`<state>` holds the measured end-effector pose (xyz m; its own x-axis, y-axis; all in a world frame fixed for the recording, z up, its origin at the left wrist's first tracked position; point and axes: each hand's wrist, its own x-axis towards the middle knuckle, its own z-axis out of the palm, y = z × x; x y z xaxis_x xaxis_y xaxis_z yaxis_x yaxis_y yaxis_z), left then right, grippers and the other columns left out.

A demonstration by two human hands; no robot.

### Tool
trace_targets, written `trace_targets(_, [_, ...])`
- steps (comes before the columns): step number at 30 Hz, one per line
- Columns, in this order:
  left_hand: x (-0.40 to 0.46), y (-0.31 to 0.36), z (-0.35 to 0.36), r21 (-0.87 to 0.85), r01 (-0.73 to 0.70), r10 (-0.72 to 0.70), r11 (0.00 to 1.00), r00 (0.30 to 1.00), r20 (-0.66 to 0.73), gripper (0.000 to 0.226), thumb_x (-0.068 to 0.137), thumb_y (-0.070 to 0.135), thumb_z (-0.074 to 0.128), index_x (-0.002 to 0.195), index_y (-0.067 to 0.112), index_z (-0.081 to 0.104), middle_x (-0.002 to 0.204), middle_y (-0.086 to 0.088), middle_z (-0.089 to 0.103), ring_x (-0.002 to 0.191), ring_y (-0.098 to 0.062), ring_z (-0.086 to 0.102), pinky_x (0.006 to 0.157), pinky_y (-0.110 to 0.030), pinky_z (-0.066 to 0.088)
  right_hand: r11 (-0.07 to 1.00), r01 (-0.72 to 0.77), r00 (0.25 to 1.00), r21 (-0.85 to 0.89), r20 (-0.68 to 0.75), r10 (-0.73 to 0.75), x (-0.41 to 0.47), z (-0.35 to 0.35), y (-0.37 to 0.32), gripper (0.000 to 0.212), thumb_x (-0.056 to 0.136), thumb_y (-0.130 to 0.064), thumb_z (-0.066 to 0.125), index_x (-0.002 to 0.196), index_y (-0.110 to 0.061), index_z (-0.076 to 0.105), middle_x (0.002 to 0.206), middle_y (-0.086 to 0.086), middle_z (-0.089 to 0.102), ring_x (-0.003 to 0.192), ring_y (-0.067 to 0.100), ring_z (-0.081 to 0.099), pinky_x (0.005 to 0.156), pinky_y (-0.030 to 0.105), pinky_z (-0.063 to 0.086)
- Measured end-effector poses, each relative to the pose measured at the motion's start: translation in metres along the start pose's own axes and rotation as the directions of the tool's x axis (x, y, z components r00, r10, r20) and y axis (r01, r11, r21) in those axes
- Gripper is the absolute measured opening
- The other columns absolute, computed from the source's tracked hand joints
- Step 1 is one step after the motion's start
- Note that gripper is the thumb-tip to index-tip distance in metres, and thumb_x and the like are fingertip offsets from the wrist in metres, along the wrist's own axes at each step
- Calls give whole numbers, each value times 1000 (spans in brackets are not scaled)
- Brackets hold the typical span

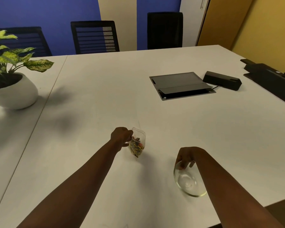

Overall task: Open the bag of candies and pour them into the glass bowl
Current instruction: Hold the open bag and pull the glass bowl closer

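Note:
A small clear plastic bag of candies (137,144) stands near the middle of the white table (105,89), its top edge up and wrapped sweets gathered in its lower half. My left hand (121,136) grips the bag's left upper edge. To the right, a clear glass bowl (188,181) sits tilted near the table's front edge, with nothing inside. My right hand (187,156) holds the bowl's far rim, fingers curled over it.
A potted plant (11,76) in a white pot stands at the far left. A grey cable hatch (181,84) is set into the table at the right, with a black box (222,80) beside it. Black chairs (95,37) line the far side.

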<state>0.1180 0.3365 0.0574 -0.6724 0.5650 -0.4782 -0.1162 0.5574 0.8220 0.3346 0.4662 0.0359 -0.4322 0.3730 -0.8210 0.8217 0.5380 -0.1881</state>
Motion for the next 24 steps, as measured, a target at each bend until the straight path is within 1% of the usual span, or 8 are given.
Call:
trace_targets(3, [-1, -1, 2, -3, -5, 5, 1000, 1000, -2, 28, 84, 6, 54, 58, 11, 47, 63, -7, 53, 59, -15, 53, 58, -25, 48, 997, 2, 1000, 74, -6, -2, 2, 1, 5, 35, 87, -2, 61, 121, -10, 64, 122, 6, 67, 104, 13, 61, 75, 18, 51])
trace_targets(6, [-1, 0, 2, -11, -10, 10, 1000, 1000, -7, 28, 85, 6, 54, 58, 11, 47, 63, -7, 53, 59, -15, 53, 57, -25, 48, 973, 12, 999, 231, -42, -2, 1, -3, 7, 32, 88, -9, 60, 120, -9, 65, 106, 1, 66, 96, 8, 58, 70, 14, 48])
trace_targets(10, [-1, 2, -2, -29, -23, 23, 999, 1000, -22, 27, 85, 7, 54, 59, 11, 47, 64, -7, 54, 61, -15, 54, 58, -26, 49, 908, 60, 994, 414, -113, -14, 1, -9, 2, 28, 89, -13, 58, 116, -5, 65, 114, 6, 68, 93, 11, 59, 67, 18, 48])
trace_targets(14, [-1, 4, -9, -60, -36, 33, 998, 998, -49, 28, 84, 6, 53, 57, 11, 46, 64, -6, 54, 62, -14, 54, 55, -27, 50, 858, 85, 990, 507, -142, -15, 4, -14, -7, 28, 92, -6, 50, 114, 2, 65, 97, 4, 65, 85, 18, 60, 62, 22, 50])
trace_targets(17, [1, 2, -17, -81, -43, 37, 996, 996, -77, 29, 84, 6, 53, 57, 11, 45, 66, -7, 54, 65, -16, 55, 55, -27, 51, 823, 111, 981, 557, -193, -1, 9, -17, -17, 26, 92, 0, 48, 113, 4, 63, 97, 10, 62, 74, 22, 62, 60, 27, 52])
trace_targets(19, [3, 1, -21, -89, -46, 38, 995, 995, -90, 29, 84, 7, 53, 56, 11, 45, 67, -8, 54, 71, -21, 56, 54, -27, 51, 793, 124, 966, 596, -254, 39, 14, -16, -22, 23, 91, 1, 49, 108, 5, 64, 95, 14, 61, 62, 20, 61, 56, 29, 52])
trace_targets(21, [5, 0, -26, -105, -45, 33, 993, 993, -114, 30, 84, 7, 53, 56, 11, 44, 67, -8, 55, 71, -21, 56, 54, -27, 51, 758, 139, 945, 638, -313, 90, 20, -16, -30, 20, 90, 4, 50, 100, 6, 66, 90, 17, 62, 55, 20, 60, 49, 30, 52])
trace_targets(24, [8, -2, -33, -115, -50, 34, 992, 989, -141, 31, 85, 7, 54, 56, 11, 43, 67, -8, 55, 68, -19, 56, 53, -27, 51, 689, 165, 915, 706, -370, 159, 31, -16, -44, 13, 87, 5, 52, 87, 3, 65, 84, 20, 62, 52, 22, 58, 52, 36, 54])
